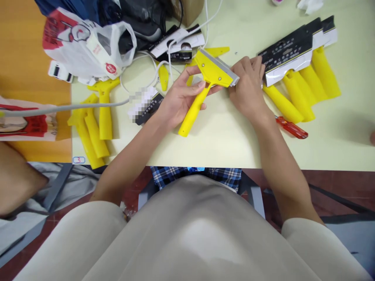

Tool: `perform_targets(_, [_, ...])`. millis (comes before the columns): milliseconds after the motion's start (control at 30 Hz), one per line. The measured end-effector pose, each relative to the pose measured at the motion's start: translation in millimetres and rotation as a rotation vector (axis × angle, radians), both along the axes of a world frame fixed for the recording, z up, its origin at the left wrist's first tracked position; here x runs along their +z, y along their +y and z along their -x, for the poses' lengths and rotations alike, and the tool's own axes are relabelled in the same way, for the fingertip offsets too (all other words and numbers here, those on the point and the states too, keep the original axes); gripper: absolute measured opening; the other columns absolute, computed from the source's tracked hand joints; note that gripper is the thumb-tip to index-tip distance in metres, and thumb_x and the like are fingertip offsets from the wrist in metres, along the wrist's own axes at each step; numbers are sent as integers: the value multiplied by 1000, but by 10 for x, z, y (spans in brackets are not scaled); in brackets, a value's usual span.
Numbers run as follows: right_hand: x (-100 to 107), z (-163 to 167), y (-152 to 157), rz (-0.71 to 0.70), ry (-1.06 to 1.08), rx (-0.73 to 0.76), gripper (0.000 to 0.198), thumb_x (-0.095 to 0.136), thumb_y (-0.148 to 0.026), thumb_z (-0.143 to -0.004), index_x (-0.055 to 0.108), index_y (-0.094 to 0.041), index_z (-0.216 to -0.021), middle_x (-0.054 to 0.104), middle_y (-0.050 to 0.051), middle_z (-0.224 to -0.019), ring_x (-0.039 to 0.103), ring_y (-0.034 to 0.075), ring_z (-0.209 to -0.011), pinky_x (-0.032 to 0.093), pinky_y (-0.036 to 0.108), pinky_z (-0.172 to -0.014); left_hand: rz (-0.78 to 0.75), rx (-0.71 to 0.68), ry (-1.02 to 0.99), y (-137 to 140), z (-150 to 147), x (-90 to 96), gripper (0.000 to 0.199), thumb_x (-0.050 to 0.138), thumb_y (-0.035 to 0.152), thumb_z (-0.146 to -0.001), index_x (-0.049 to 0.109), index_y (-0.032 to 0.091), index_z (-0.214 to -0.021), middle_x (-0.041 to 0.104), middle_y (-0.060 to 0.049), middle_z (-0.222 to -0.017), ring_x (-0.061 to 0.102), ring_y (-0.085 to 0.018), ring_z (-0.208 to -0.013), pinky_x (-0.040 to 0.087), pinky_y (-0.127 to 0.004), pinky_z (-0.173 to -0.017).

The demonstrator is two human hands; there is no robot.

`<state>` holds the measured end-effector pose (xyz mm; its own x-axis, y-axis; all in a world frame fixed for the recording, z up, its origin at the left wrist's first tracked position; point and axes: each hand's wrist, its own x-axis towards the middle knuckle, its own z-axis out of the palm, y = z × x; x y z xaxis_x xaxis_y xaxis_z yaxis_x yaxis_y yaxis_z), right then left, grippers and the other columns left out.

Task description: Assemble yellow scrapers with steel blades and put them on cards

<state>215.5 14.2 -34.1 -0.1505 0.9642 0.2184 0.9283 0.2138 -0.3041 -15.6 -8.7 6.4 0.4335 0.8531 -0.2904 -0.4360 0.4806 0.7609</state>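
My left hand [181, 95] is closed around the neck of a yellow scraper [193, 111]. The scraper's wide head points up and right, with a metal blade [218, 64] along its edge and two screws on its face. At the blade's right end is my right hand [249, 86], back upward and fingers curled down. Whatever lies under those fingers is hidden. Just right of it, a black and white cardboard sleeve [288, 52] lies close to the fingertips, over several yellow scraper handles [299, 95]. A red-handled screwdriver [293, 127] rests below them.
More yellow scrapers [105, 111] lie at the table's left end. Behind my left hand are a white cable [152, 78], cardboard sleeves [178, 45] and loose yellow parts [163, 77]. A plastic bag [84, 43] stands back left. Another person's arm [20, 179] shows at left.
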Motion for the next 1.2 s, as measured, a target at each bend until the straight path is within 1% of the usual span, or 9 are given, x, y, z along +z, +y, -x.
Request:
perform_targets(100, [29,43,4,-12,12,-20,19,47,-15,-105,61,-22,-115,65,15,-133,47,34,-128,40,58,-111,-24,-33,17,-18,-13,-49,23,79,21,-99,69,32,-117,83,-1,-127,72,-33,-146,60,-23,-64])
perform_targets(233, [99,62,52,-189,353,-86,10,49,-15,-112,54,-23,-108,70,11,-116,62,24,-110,49,43,-102,-72,-11,170,-50,-18,-79,34,82,25,-95,73,34,-127,81,0,-141,67,-37,-149,65,-34,-80])
perform_targets(333, [149,-17,77,-455,598,46,14,48,-24,-119,56,-22,-109,69,7,-106,69,18,-91,52,36,-88,-72,-39,172,-61,-18,-98,35,85,29,-91,73,36,-124,81,1,-143,70,-38,-146,66,-36,-78])
perform_targets(433, [170,-115,62,-550,657,141,21,57,-36,-120,67,-18,-116,72,7,-111,75,19,-101,55,34,-90,-50,-74,213,-65,-27,-124,37,87,33,-90,74,38,-124,83,0,-135,72,-39,-144,68,-39,-77])
perform_targets(567, [213,-102,-50,-473,522,182,27,63,-39,-118,80,-18,-114,78,3,-109,77,19,-105,60,34,-97,22,-133,217,-80,-38,-125,35,89,29,-91,76,37,-124,86,-2,-127,68,-43,-150,71,-50,-91])
perform_targets(700, [265,23,-160,-359,418,351,29,60,-37,-119,82,-19,-112,79,4,-112,74,21,-112,57,40,-109,54,-160,209,-90,-27,-98,34,91,26,-90,77,37,-120,86,-4,-123,63,-43,-155,67,-56,-107])
perform_targets(900, [297,105,-203,-235,545,376,29,64,-38,-115,85,-17,-113,72,13,-119,67,26,-121,54,43,-112,-82,-208,275,-62,0,-140,38,88,35,-89,74,38,-124,83,-6,-122,74,-42,-141,70,-42,-83])
perform_targets(1067, [325,145,-228,-142,613,396,19,71,-33,-112,83,-17,-110,75,11,-122,68,22,-124,56,41,-117,-104,-244,168,-54,15,-175,30,86,27,-95,71,37,-119,82,-3,-111,78,-37,-131,67,-41,-79])
perform_targets(1200, [281,169,-210,-151,634,399,18,76,-34,-110,84,-19,-107,74,8,-123,69,21,-127,56,39,-118,-86,-226,200,-82,-10,-86,28,81,21,-97,68,33,-118,82,-2,-108,79,-32,-121,64,-35,-74])
